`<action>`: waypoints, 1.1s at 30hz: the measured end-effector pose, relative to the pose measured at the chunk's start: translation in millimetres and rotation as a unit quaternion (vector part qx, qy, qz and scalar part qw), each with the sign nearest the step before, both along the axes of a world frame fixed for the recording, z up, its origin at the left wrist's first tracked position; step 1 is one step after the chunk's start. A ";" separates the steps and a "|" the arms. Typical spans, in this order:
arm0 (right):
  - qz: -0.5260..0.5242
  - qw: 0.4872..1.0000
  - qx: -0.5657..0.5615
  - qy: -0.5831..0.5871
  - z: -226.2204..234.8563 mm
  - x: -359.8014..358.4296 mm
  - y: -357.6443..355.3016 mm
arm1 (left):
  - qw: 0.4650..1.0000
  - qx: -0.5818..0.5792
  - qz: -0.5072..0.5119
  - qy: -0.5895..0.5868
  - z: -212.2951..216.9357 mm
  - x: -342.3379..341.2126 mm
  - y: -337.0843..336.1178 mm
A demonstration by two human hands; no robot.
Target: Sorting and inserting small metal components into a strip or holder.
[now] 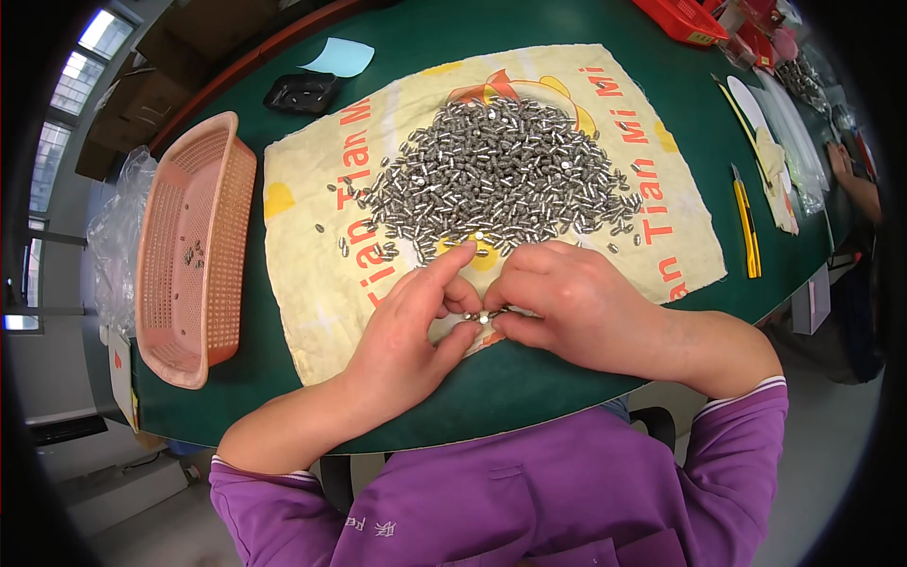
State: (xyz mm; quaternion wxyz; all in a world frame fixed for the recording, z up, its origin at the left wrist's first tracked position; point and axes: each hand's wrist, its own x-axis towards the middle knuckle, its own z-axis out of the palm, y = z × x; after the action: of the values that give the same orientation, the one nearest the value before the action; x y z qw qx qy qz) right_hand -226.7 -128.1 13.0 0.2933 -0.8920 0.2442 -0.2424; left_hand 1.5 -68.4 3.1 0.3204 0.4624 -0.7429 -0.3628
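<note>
Green table (pixel 515 389), shiny oblong silver pieces (pixel 501 175), left hand (pixel 411 317) and right hand (pixel 572 298) in pinched grip on some

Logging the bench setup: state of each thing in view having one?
Left hand: pinched at small parts, index extended
Right hand: pinched at same parts
Cloth: spread out
Pile: loose, heaped on cloth
Pink basket: upright, few pieces inside
Cutter: lying down, blade unclear
Black tray: contents unclear

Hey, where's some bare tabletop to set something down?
Green tabletop is bare beyond the patterned cloth, between the pale blue sheet and red basket, and nearer you, between the cloth and purple shirt. It's crowded under the metal pieces mid-cloth and right of the red basket.
</note>
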 end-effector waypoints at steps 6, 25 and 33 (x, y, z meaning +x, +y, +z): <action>-0.011 1.000 -0.011 -0.005 -1.0 2.1 0.8 | 0.999 -0.035 -0.009 -0.006 0.5 -0.5 -2.6; -0.017 1.000 -0.017 -0.016 6.7 -1.1 -5.8 | 0.996 -0.080 -0.008 -0.034 0.0 -1.1 -3.1; -0.018 0.999 -0.034 0.025 6.4 -7.7 -9.6 | 0.997 -0.065 -0.010 -0.033 1.0 0.8 -0.2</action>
State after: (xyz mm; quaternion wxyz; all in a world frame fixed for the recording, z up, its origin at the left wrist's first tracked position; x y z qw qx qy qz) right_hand -234.4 -137.6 19.4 0.2525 -0.9028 0.2588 -0.2328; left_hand 2.2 -68.6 4.1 0.3219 0.4449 -0.7795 -0.3013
